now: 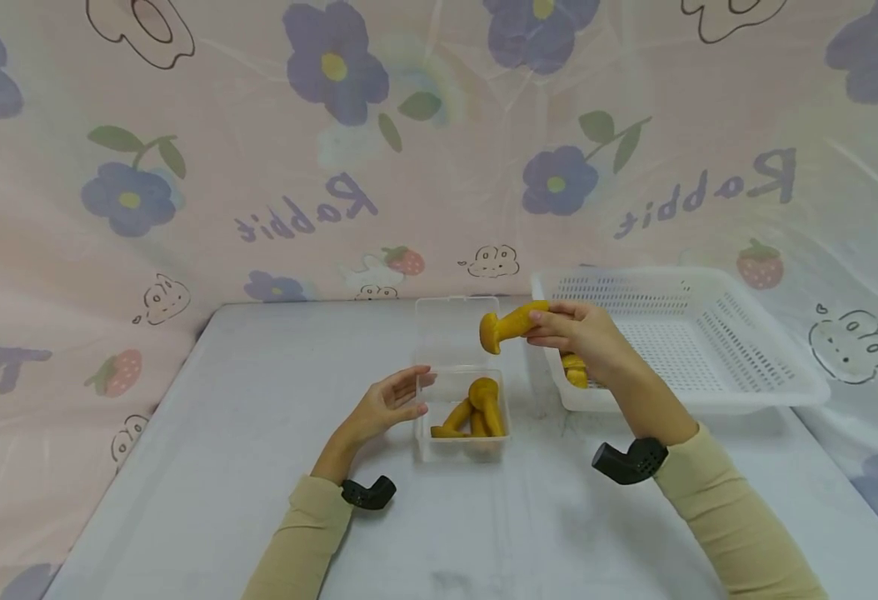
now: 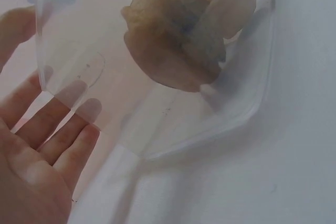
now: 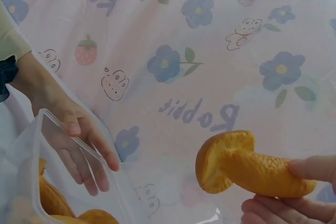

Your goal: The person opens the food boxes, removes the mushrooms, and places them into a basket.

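Observation:
My right hand (image 1: 585, 333) pinches a yellow-orange mushroom (image 1: 514, 325) by its stem, thumb on one side and fingers beneath. Its cap (image 3: 220, 163) points left, held in the air above and right of a clear plastic box (image 1: 505, 417). Inside the box lie several similar mushrooms (image 1: 486, 400), seen blurred through the wall in the left wrist view. At the box's left side is my left hand (image 1: 386, 406), its fingers nearly straight and touching the wall. Fingertips (image 2: 90, 109) show through the clear plastic.
A white perforated basket (image 1: 754, 387) stands at the back right, with yellow mushrooms (image 1: 576, 372) in its left corner, partly hidden by my right hand. The clear lid (image 1: 454, 321) opens toward the back. A patterned cloth (image 1: 439, 167) hangs behind the white table (image 1: 296, 350).

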Motion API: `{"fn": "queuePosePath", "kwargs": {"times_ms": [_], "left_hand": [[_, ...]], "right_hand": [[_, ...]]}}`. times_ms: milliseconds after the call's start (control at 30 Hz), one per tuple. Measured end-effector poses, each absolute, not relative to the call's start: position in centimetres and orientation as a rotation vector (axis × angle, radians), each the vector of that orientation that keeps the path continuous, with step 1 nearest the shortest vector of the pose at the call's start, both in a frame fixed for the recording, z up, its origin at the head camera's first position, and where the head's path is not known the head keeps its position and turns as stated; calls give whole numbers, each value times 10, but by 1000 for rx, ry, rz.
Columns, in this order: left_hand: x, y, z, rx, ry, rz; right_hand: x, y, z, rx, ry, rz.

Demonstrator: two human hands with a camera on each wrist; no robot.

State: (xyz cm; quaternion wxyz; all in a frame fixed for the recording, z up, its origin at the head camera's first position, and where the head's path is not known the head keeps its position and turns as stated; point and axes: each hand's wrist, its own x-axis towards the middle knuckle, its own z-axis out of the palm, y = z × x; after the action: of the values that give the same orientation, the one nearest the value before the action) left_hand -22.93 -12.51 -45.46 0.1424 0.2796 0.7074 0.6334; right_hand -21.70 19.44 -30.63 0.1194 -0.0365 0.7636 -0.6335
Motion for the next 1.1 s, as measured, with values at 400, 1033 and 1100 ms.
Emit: {"fn": "queuePosePath", "kwargs": {"times_ms": [400,1033,1100], "left_hand": [[-230,-126,-456,773,2061,1802],[-230,-124,-456,738,2074,1798],[-229,-124,-456,728,2069,1804]], "right_hand": [[-232,224,-292,-112,2062,-1998],[-253,270,-295,15,1803,-2200],[-257,276,-296,36,1798,-2199]]}}
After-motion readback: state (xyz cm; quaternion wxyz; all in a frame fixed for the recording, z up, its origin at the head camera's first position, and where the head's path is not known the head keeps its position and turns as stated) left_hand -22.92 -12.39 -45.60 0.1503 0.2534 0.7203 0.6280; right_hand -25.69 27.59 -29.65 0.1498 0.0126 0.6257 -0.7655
